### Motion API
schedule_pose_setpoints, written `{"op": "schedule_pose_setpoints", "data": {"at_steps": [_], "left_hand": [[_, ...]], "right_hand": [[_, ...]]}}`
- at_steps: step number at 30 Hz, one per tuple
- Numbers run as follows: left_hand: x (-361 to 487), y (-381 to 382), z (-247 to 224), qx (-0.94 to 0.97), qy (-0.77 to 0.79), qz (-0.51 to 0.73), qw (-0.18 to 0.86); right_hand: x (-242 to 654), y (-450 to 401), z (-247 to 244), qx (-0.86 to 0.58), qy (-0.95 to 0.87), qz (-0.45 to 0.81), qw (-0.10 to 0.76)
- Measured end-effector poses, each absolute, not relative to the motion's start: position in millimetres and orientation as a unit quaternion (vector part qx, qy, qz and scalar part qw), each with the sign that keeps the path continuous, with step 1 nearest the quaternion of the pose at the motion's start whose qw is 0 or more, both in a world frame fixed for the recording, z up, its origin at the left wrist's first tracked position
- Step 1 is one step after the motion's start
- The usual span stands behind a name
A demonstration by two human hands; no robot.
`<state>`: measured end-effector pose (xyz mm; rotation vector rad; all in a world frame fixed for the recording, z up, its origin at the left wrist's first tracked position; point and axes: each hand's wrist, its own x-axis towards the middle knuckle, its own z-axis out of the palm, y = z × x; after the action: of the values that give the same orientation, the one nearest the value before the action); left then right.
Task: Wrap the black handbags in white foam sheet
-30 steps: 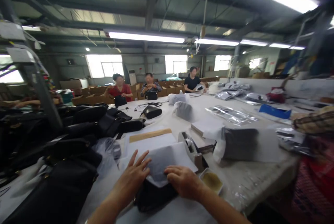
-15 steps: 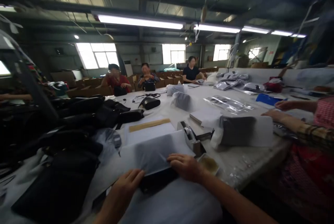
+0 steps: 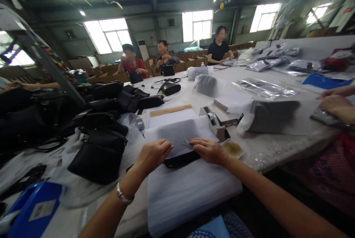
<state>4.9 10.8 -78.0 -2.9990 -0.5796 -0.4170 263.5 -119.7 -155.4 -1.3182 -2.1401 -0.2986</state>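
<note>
No text, number or sign is legible.

Blue container (image 3: 36, 206), windows (image 3: 197, 26), cardboard boxes (image 3: 190, 63)

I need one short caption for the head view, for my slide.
Left hand and right hand at the edge of a white sheet partly covering a black bag, tape dispenser nearby.

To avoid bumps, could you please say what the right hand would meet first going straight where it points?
Sliding across white sheet, the right hand would probably meet the left hand first, though depth is unclear.
</note>
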Motion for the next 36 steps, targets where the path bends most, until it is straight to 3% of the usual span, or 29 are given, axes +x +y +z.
{"op": "schedule_pose_setpoints", "data": {"at_steps": [5,13,18,26,36], "left_hand": [[39.8,8.5,-97.9,-0.98,-0.125,-0.157,0.006],[20.9,-9.9,-153.3,-0.976,-0.154,-0.15,0.025],[21.5,-12.5,-156.6,-0.972,-0.159,-0.171,0.014],[20.8,-12.4,-155.4,-0.972,-0.16,-0.173,0.004],[19.9,-13.0,-149.5,-0.973,-0.16,-0.165,-0.015]], "right_hand": [[264.9,-122.6,-154.0,-0.506,-0.806,-0.107,0.288],[266.6,-191.6,-154.0,-0.548,-0.786,-0.02,0.285],[258.4,-217.4,-164.0,-0.563,-0.797,0.031,0.215],[250.1,-205.1,-166.8,-0.571,-0.767,0.075,0.282],[246.0,-215.8,-166.6,-0.537,-0.815,0.056,0.21]]}}
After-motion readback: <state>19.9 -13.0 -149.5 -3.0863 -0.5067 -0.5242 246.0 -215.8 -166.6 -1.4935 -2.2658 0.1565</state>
